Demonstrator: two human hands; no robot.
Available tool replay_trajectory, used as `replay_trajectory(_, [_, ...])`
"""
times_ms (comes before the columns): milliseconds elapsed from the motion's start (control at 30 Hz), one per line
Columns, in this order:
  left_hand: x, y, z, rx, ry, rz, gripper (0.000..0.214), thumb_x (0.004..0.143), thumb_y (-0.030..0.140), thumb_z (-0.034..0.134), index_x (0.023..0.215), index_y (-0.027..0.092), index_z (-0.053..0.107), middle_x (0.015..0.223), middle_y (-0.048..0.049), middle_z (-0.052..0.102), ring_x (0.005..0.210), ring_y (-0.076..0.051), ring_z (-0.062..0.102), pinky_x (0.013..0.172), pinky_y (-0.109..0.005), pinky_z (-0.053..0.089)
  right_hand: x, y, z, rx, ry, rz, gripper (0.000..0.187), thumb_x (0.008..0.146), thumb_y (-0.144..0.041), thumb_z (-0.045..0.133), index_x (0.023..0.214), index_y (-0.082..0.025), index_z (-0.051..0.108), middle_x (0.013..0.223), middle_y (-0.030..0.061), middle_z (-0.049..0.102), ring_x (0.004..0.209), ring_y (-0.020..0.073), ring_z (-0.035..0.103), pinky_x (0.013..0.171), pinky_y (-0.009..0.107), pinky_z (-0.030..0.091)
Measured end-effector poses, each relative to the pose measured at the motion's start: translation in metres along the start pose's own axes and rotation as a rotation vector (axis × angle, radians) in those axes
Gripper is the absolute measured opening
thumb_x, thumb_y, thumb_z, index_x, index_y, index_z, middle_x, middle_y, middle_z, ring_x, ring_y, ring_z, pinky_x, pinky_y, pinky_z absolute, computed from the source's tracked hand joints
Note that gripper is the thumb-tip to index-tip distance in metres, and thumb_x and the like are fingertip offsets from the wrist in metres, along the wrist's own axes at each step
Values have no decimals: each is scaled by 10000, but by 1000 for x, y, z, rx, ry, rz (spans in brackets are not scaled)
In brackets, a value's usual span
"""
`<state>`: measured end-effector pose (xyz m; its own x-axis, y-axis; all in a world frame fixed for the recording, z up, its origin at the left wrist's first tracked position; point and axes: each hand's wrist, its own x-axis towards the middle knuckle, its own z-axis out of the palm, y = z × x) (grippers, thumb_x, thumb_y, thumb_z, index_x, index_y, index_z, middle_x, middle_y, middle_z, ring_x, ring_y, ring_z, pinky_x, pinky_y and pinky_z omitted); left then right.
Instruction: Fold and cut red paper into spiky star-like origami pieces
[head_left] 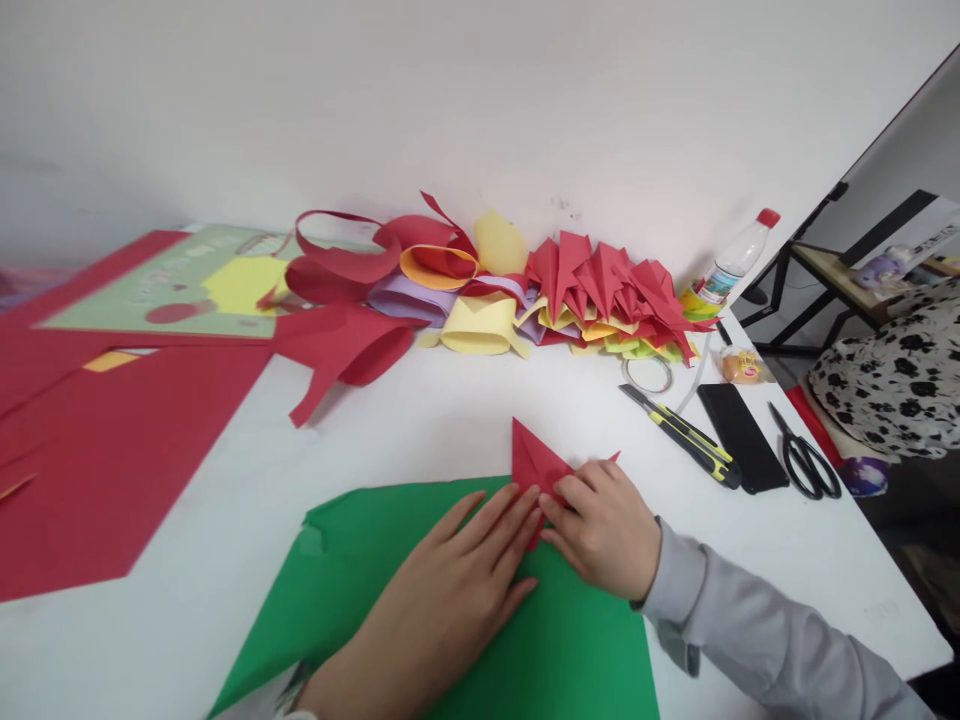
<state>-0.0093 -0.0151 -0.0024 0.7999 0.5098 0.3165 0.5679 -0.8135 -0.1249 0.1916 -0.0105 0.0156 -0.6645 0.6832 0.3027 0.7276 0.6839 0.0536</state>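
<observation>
A folded piece of red paper [534, 458] with pointed corners lies across the far edge of a green sheet [592, 660]. My left hand [439, 590] rests flat, its outstretched fingertips pressing on the left lower part of the red paper. From the right, my right hand [604, 525] has its fingers curled and bunched on the same paper, gripping it close to the left fingertips. Both hands cover much of the fold, so its full shape is hidden. One red tip shows beyond the right knuckles.
Red folded pieces [577, 275] and rolled paper shapes [480, 325] line the wall. Large red sheets [135, 480] lie left. On the right are a tape roll [646, 388], a utility knife [686, 437], a black phone [742, 438], scissors [804, 462] and a bottle [731, 265].
</observation>
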Motion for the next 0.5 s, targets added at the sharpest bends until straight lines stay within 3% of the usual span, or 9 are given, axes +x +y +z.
replay_trajectory(167, [-21, 16, 1, 46, 30, -88, 594, 867, 451, 513, 1255, 9, 586, 1310, -248, 601, 1235, -354, 538, 975, -458, 408, 0, -1, 1, -38, -26, 12, 277, 893, -366, 627, 1045, -136, 655, 866, 66, 614, 805, 231, 473, 707, 391, 341])
replay_trajectory(333, [-47, 24, -5, 96, 45, -130, 830, 816, 669, 457, 1220, -42, 599, 1304, -307, 579, 1266, -409, 489, 993, -495, 386, 0, 0, 1, -41, 9, 2, 270, 894, -352, 621, 1042, -130, 661, 855, 69, 624, 787, 228, 478, 698, 389, 356])
replay_trajectory(500, [-40, 6, -8, 106, 41, -156, 810, 851, 693, 393, 1254, 20, 594, 1330, -248, 585, 1249, -356, 529, 1001, -482, 399, -1, -7, 3, -88, 98, 82, 204, 905, -282, 593, 983, -113, 677, 814, 82, 626, 753, 225, 478, 732, 395, 371])
